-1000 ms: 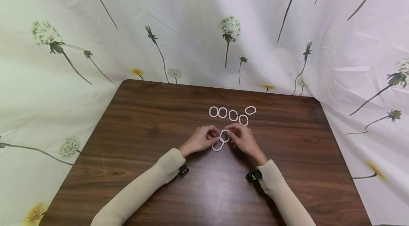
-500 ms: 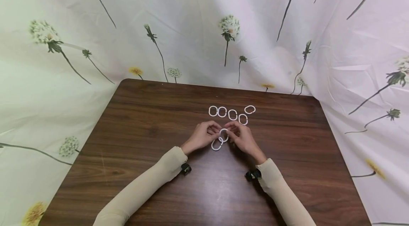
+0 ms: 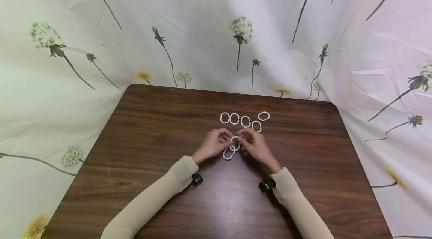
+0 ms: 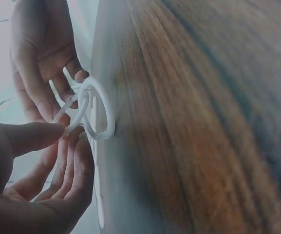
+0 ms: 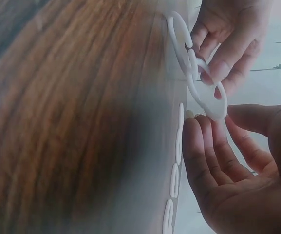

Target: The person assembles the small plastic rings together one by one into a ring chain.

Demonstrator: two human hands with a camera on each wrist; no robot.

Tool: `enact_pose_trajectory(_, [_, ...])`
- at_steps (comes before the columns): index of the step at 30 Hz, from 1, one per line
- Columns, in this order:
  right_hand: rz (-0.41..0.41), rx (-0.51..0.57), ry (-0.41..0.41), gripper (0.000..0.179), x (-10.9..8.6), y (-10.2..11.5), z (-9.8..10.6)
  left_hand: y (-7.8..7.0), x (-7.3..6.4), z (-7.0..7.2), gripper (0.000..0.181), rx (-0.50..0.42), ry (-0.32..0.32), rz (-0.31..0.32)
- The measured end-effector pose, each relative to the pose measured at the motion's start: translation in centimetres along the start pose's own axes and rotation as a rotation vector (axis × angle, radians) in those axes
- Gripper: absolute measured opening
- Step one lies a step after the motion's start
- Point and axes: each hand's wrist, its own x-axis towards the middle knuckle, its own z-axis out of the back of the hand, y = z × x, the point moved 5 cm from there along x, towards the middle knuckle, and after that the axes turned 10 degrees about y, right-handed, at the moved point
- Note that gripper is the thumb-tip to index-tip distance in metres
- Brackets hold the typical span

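Two white oval plastic links hang together between my hands over the table. My left hand (image 3: pixel 213 144) pinches the upper link (image 5: pixel 202 101) between thumb and fingers, near where the two links cross. From the other side, the thumb and fingertips of my right hand (image 3: pixel 258 147) pinch the end of that same link. The lower link (image 4: pixel 109 109) is threaded through it and hangs toward the table, held by neither hand. A small gap shows in its side in the right wrist view. Fingers partly hide the upper link.
Beyond the hands, several loose white links lie in a rough row on the dark wood table (image 3: pixel 152 126), among them a tilted link (image 3: pixel 260 119) at the far right. A flower-print cloth (image 3: pixel 202 36) hangs behind the table and at both sides.
My left hand has come slightly closer to the right, and the joined links have shifted a little to the left. Both hands keep their grip; the loose links stay where they were.
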Motion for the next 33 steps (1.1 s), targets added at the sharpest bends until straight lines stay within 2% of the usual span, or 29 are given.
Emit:
enact_pose_trajectory(12, [-0.007, -0.093, -0.015, 0.018, -0.1, -0.5, 2.6, 0.2, -0.5, 0.0, 0.017, -0.013, -0.007, 0.024])
enact_pose_trajectory(17, [-0.01, -0.134, -0.051, 0.021, 0.1, -1.1, 4.0, 0.3, -0.7, 0.1, 0.017, -0.021, -0.002, 0.035])
enact_pose_trajectory(25, [-0.06, -0.179, -0.098, 0.03, 0.5, -2.4, 5.9, 0.0, -1.1, 0.0, 0.017, -0.03, 0.002, 0.049])
enact_pose_trajectory(33, [-0.113, -0.205, -0.114, 0.038, 0.7, -3.3, 6.6, 0.2, -1.1, -0.1, 0.018, -0.038, 0.015, 0.052])
